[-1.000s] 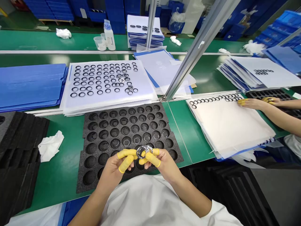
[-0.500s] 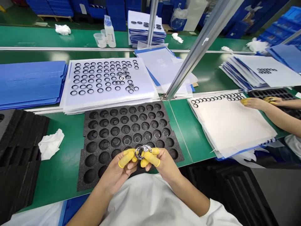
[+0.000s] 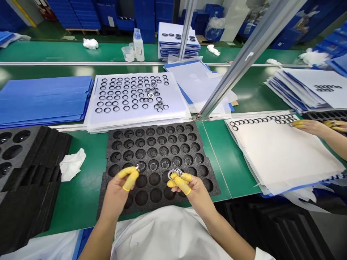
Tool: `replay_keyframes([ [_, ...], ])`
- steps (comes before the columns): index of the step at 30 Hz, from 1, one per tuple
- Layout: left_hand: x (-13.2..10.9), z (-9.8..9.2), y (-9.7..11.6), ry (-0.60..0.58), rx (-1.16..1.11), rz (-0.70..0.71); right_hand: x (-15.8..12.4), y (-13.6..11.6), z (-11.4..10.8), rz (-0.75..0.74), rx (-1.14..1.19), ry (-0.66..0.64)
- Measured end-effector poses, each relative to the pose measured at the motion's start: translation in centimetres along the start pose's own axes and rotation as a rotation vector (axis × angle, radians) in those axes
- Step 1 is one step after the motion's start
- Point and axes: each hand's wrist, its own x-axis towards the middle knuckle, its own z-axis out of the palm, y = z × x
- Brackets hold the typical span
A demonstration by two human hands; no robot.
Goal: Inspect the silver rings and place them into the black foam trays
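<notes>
My right hand [image 3: 189,187] pinches a metal ring [image 3: 175,173] between fingers in yellow finger cots [image 3: 183,185], over the near part of the black foam tray [image 3: 210,191] on the bench [image 3: 81,202]. My left hand [image 3: 118,191] touches a second ring [image 3: 138,167] above the tray; I can't tell whether it grips it.

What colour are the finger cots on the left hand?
Yellow; the finger cots show best in the head view.

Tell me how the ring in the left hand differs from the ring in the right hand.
The left hand pinches the left ring almost edge-on, while the right hand holds the right ring tilted, its round opening showing. The left ring looks smaller, possibly only because of the angle. Both are shiny metal and held over the black foam tray.
</notes>
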Motion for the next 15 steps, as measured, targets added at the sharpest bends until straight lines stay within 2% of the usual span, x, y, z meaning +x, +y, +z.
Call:
replay_keyframes([
  [3, 1.8, -4.1, -2.0, 0.266, 0.268, 0.151, 0.0, 0.1, -0.5, 0.005, -0.008, -0.002],
  [5, 2.7, -6.1, -3.1, 0.322, 0.416, 0.196, 0.1, 0.3, -0.5, 0.022, -0.004, -0.01],
  [7, 3.1, -7.2, -3.9, 0.314, 0.526, 0.22, 0.1, 0.5, -0.3, 0.036, -0.003, -0.03],
  [9, 2.9, -7.0, -4.2, 0.296, 0.594, 0.242, -0.1, 0.6, 0.1, 0.032, 0.003, -0.068],
  [12, 1.6, -4.9, -3.4, 0.232, 0.605, 0.285, -0.6, 0.3, 0.6, 0.006, 0.038, -0.137],
  [13, 0.9, -3.8, -2.8, 0.169, 0.567, 0.294, -0.7, 0.2, 0.8, -0.003, 0.05, -0.153],
  [15, -0.6, -1.4, -1.4, -0.095, 0.324, 0.255, -0.9, -0.1, 1.1, -0.008, 0.061, -0.176],
])
